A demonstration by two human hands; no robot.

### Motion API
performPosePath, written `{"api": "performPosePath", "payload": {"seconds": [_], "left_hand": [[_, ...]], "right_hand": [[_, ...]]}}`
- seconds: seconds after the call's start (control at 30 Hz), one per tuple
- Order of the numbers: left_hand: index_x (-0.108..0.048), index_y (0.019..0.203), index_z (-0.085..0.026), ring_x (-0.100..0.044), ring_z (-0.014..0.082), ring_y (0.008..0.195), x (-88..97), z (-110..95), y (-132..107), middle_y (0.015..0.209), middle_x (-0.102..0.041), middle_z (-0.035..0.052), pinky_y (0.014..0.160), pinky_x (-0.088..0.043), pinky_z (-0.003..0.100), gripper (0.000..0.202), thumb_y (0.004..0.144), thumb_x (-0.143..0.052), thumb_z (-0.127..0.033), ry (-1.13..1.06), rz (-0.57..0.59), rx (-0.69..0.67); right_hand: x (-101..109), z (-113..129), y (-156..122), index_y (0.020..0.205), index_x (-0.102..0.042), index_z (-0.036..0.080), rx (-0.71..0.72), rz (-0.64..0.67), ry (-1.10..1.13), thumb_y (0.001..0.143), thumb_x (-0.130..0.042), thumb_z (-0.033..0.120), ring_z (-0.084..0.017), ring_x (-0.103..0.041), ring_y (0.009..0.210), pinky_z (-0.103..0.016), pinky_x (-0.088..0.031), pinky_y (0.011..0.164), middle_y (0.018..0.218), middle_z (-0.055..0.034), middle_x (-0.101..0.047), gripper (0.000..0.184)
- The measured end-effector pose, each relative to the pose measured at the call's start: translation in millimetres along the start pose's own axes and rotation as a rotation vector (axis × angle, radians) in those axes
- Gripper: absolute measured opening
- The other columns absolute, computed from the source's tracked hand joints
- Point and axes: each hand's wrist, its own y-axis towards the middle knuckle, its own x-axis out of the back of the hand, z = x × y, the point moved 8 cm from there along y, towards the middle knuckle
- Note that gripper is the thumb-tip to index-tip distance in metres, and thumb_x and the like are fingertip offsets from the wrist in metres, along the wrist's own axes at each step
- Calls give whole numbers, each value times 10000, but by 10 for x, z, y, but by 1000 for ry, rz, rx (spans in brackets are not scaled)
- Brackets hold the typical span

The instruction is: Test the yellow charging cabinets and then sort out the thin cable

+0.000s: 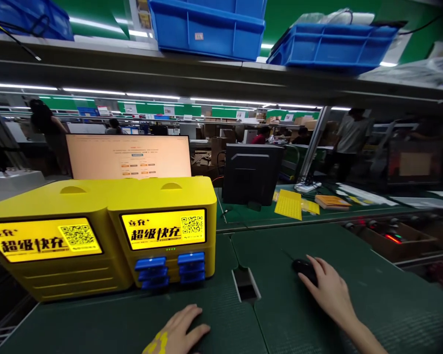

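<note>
Under my right hand [330, 287] is a black computer mouse [304, 269], with the fingers curved over it on the green table mat. My left hand [180, 329] rests on the mat nearer the front edge of the view, fingers stretched out and holding nothing; yellow marks show on its back. Just beyond it stands a yellow charging cabinet [162, 191] with a lit screen [164, 228] and blue power banks [191, 268] in its slots. A second yellow cabinet [44, 201] adjoins it on the left. Behind both, a monitor [129, 155] displays a web page.
A rectangular cutout [246, 285] opens in the tabletop between my hands. Farther back are a black monitor's rear [253, 172], yellow sticker sheets [288, 204] and a metal post [313, 145]. Blue bins [210, 29] sit on the overhead shelf. A cardboard box [400, 243] stands at right; people are beyond.
</note>
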Motion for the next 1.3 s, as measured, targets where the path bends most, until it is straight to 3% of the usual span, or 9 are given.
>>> {"api": "performPosePath", "payload": {"seconds": [0.13,0.3,0.5,0.67,0.8,0.9,0.97,1.03,1.3], "left_hand": [[-532,1190,-417,-398,239,1254,96,-357,206,1342,-471,-21,1062,-332,379,388,825,-508,-288,-80,39,10],[-518,1219,-353,-400,213,1244,96,-553,687,1350,-441,-2,1073,-326,334,349,884,-421,-331,-323,-64,23],[-449,1259,-258,-337,213,1287,26,-326,1679,1382,-382,52,1085,-315,330,433,886,-365,-460,-688,-454,143],[-441,1245,-180,-338,209,1293,418,61,2454,1383,-374,111,1077,-300,323,396,867,-384,-283,-645,-787,446],[-427,1259,-66,-241,314,1336,669,484,2843,1424,-266,230,1093,-206,438,493,778,-519,-122,-520,-773,761],[-577,1059,-66,-565,337,1056,634,649,3017,1094,-594,216,939,-395,465,334,729,-605,-106,-620,-624,812],[-608,934,-96,-648,223,734,633,601,3072,780,-648,88,780,-492,389,160,789,-577,-153,-719,-555,768],[-580,958,-111,-596,133,583,703,457,3090,699,-606,27,676,-519,316,148,853,-509,-187,-838,-536,705],[-422,903,-161,-576,106,597,1217,-101,3083,848,-617,61,521,-521,236,265,802,-603,-326,-1186,-580,544]], "right_hand": [[99,716,218,1235,-451,153,225,18,100,850,-361,394,-291,-423,1170,-460,-371,923,1230,-135,-506,464],[-232,1593,874,1263,-441,173,313,103,159,875,-421,337,-241,-375,1221,-384,-327,996,1290,-93,-488,421],[-838,2206,1751,1200,-491,144,209,181,211,920,-435,338,-243,-481,1128,-466,-369,946,1197,-108,-543,346],[-1029,2266,1654,847,-623,150,258,376,293,917,-449,301,-139,-583,709,-283,-452,654,832,-36,-613,241],[-755,2156,1353,828,-640,174,330,423,368,893,-449,167,-140,-586,728,-242,-399,641,814,-34,-606,203],[-472,2065,1272,842,-645,192,352,402,424,926,-401,208,-168,-583,738,-283,-396,675,803,-34,-594,258],[-281,2023,1295,846,-645,205,385,383,478,933,-403,243,-170,-580,731,-286,-402,671,795,-26,-589,260],[-88,1986,1380,822,-644,217,433,357,541,926,-429,245,-157,-579,723,-267,-416,667,773,-9,-594,240],[718,1994,2174,1023,-600,173,650,57,616,917,-451,230,-193,-543,907,-317,-428,788,977,-80,-606,192]]}}
